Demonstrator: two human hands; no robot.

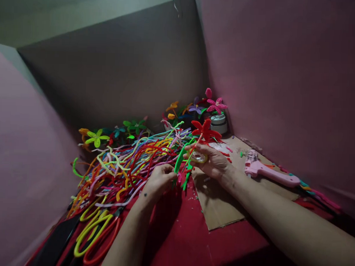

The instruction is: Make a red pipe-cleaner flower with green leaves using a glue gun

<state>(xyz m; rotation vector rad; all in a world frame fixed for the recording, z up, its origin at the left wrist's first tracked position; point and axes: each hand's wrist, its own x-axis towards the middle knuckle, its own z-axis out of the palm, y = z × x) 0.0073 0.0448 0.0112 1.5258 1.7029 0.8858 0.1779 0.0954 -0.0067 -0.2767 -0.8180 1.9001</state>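
Observation:
A red pipe-cleaner flower [205, 131] stands upright on a thin stem in my right hand [215, 162]. That hand's fingers are closed round the stem, and a small clear roll of tape [198, 157] sits against the palm. My left hand [161, 181] pinches the lower end of a bent green pipe-cleaner leaf [180, 158], just left of the flower's stem. Further green pieces [188, 176] show between the two hands, over the red tabletop [176, 234]. My left fingertips are partly hidden by the hand itself.
A big tangle of coloured pipe cleaners [129, 166] spreads at the left. Scissors with yellow handles [92, 234] lie in front of it. A pink glue gun [269, 173] rests on cardboard [218, 204] at the right. Finished flowers [216, 105] and a lidded jar [218, 123] line the back.

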